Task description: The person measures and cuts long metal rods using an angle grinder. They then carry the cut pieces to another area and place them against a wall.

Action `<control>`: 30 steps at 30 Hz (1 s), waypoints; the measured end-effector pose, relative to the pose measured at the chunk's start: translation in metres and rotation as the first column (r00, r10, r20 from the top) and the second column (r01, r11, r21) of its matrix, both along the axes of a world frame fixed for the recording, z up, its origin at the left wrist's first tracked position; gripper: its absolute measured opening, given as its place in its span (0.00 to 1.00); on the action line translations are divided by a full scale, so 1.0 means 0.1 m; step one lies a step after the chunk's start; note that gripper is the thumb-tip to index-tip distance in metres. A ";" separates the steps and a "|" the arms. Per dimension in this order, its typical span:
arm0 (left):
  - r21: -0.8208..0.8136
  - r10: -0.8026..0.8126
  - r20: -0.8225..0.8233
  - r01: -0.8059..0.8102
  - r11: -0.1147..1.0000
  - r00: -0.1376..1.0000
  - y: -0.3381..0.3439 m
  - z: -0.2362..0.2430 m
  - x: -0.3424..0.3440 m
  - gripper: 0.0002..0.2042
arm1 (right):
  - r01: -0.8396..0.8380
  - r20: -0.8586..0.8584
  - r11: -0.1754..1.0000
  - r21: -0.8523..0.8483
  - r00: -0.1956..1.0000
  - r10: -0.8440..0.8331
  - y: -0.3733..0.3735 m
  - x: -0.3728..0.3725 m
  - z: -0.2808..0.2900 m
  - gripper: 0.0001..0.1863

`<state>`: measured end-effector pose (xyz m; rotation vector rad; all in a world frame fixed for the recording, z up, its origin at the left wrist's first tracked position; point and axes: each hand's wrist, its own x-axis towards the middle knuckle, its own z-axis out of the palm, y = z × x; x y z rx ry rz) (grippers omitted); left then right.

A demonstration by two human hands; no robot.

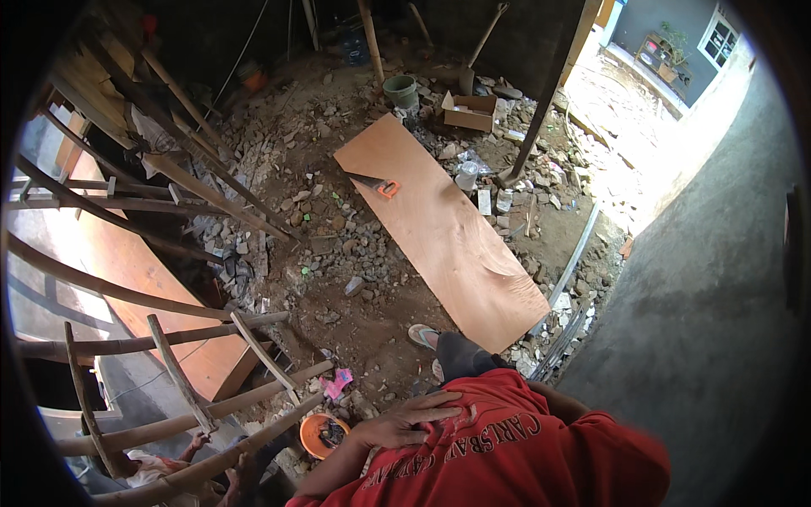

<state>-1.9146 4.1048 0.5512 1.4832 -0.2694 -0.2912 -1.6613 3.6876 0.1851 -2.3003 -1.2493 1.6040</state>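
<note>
My left hand (412,420) lies flat against the front of my red shirt (515,431), its fingers stretched out and holding nothing. Only a bit of my right arm (560,402) shows at the shirt's far side; the right hand itself is hidden. Ahead of my sandalled foot (424,336), a long plywood sheet (456,245) lies slantwise on the rubble. On its far left part rests a handsaw (372,181) with an orange handle. Near my left forearm stands an orange bucket (314,431) with dark things inside.
Bamboo ladders (194,338) lean along the left, with another person (169,465) behind them at lower left. A green bucket (400,91), a cardboard box (470,112) and a shovel (485,51) are at the back. A post (549,101) stands beyond the plywood; a grey wall (684,313) runs along the right.
</note>
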 end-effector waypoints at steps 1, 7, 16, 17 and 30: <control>0.025 0.015 0.025 -0.016 1.000 1.000 -0.09 0.00 0.03 0.31 | 0.020 0.002 1.000 0.002 1.000 -0.020 -0.14 -0.12 -0.02 0.18; 0.164 0.123 0.026 -0.126 0.978 0.992 -0.14 0.40 -0.13 0.19 | 0.006 0.157 0.984 0.180 0.987 -0.034 -0.56 -0.06 -0.10 0.14; 0.114 -0.197 -0.055 0.202 0.973 0.979 0.03 0.56 -0.44 0.08 | 0.510 0.140 0.836 0.202 0.830 -0.540 0.46 0.59 1.01 0.18; 0.068 -0.261 -0.084 0.267 0.961 0.962 0.05 0.49 -0.45 0.09 | 0.539 0.140 0.817 0.207 0.810 -0.570 0.57 0.61 1.15 0.18; 0.219 -0.292 0.056 0.273 0.937 0.955 -0.71 0.45 0.94 0.25 | 0.606 0.262 0.762 0.229 0.716 -0.647 -0.60 0.63 1.30 0.19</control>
